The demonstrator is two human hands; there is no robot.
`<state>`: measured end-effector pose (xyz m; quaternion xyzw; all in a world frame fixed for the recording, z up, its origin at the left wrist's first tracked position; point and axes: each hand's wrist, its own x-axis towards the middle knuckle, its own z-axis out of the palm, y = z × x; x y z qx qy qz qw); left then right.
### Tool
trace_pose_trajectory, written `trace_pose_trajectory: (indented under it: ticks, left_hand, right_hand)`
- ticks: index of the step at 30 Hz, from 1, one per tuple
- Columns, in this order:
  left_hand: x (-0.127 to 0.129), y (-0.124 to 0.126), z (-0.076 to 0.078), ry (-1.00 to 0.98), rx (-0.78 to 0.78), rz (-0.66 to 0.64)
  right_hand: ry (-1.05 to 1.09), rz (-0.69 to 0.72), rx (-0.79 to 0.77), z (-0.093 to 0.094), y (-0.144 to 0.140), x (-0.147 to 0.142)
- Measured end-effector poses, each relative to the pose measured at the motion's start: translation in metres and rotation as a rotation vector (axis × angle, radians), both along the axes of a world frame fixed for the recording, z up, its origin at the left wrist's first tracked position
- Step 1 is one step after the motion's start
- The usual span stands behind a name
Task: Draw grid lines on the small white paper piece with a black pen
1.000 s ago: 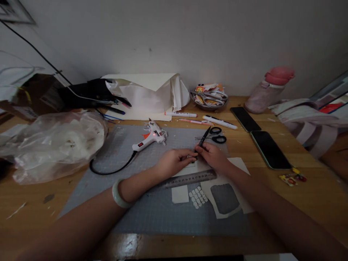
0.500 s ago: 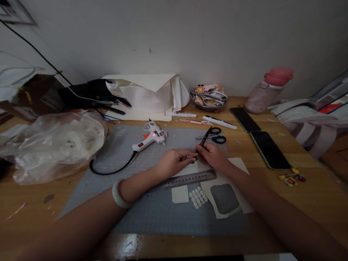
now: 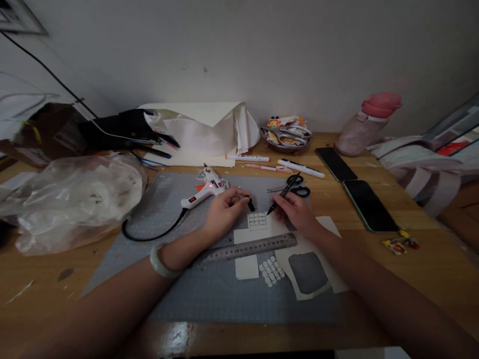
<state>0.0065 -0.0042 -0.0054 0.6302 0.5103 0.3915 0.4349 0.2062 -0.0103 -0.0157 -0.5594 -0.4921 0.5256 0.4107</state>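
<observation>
My left hand (image 3: 223, 213) holds a small black pen cap (image 3: 251, 204) between thumb and fingers, just left of a small white card with a drawn grid (image 3: 258, 221). My right hand (image 3: 295, 212) grips a black pen (image 3: 281, 196), its uncapped tip pointing down-left near the card's right edge. A steel ruler (image 3: 249, 247) lies across white paper below both hands. Below the ruler sit a white square (image 3: 247, 267), a cluster of several small white tiles (image 3: 273, 270) and a paper with a cut-out hole (image 3: 309, 271).
A grey cutting mat (image 3: 179, 259) covers the wooden desk. A lit glue gun (image 3: 204, 189) with a black cord lies at the mat's back, black scissors (image 3: 299, 185) beside it. Two phones (image 3: 368, 204), markers (image 3: 301, 168), a pink bottle (image 3: 368, 122) and a plastic bag (image 3: 71, 197) surround it.
My hands have pulled apart: the cap has come off the pen and gone left with my left hand. The grid card between them is now uncovered.
</observation>
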Motion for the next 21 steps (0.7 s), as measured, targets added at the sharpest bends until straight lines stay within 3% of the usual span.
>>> trace_pose_trajectory:
  ticks: [6,13,21]
  left_hand:
    - [0.0005,-0.0018,0.0003,-0.052,-0.030,-0.052]
    - [-0.0017,-0.0015,0.0040,0.036,-0.013,-0.131]
    - [-0.0006,-0.0056,0.0059,0.103,-0.088,-0.332]
  right_hand:
    - [0.051,0.022,0.031,-0.0033,-0.0016,0.0003]
    - [0.048,0.034,0.013,-0.0030,-0.0009,0.0020]
    - [0.179,-0.047,-0.093,0.0021,0.0035,0.0040]
